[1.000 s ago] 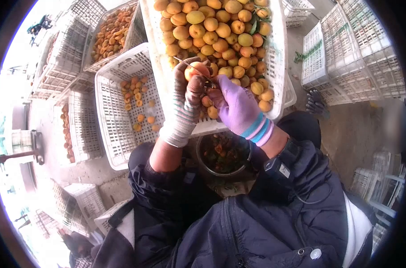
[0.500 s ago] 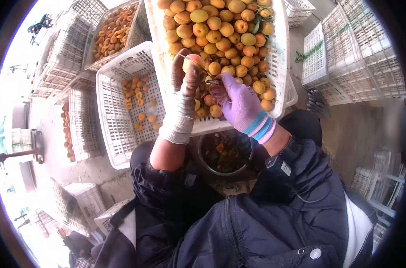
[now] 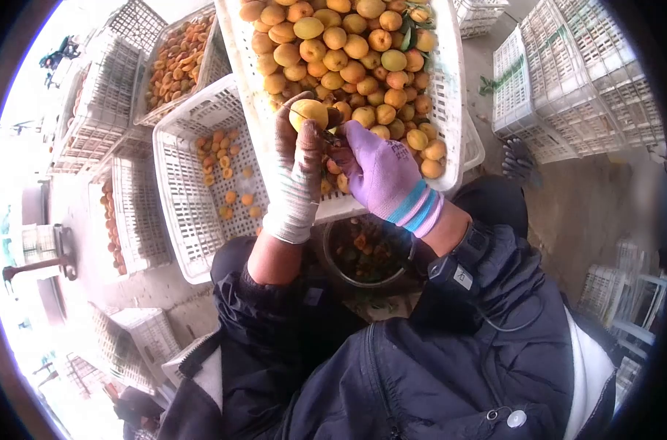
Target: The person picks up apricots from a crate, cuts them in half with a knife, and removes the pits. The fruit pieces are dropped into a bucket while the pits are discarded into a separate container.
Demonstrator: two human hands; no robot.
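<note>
My left hand [image 3: 295, 172], in a white glove with brown-stained fingers, holds up a yellow apricot [image 3: 308, 115]. A thin dark line runs across the fruit's upper side. My right hand [image 3: 381, 172], in a purple glove with blue cuff bands, is closed close beside the apricot. Its fingertips grip a small, thin tool that is mostly hidden now. Both hands are over the near end of a white crate [image 3: 451, 110] heaped with whole apricots [image 3: 355, 48]. A few green leaves [image 3: 407, 31] lie among the fruit.
Left of it, a white crate [image 3: 173, 176] holds several apricot pieces [image 3: 217, 150]. Beyond stands a crate of halved apricots [image 3: 178, 59]. A round tub [image 3: 366, 253] with dark scraps sits between my knees. Stacked crates [image 3: 568, 81] and a dark glove [image 3: 518, 158] are at right.
The apricot has turned from its reddish side to a yellow side. My right hand has moved left, closer to it, and the metal tool seen before is now mostly covered.
</note>
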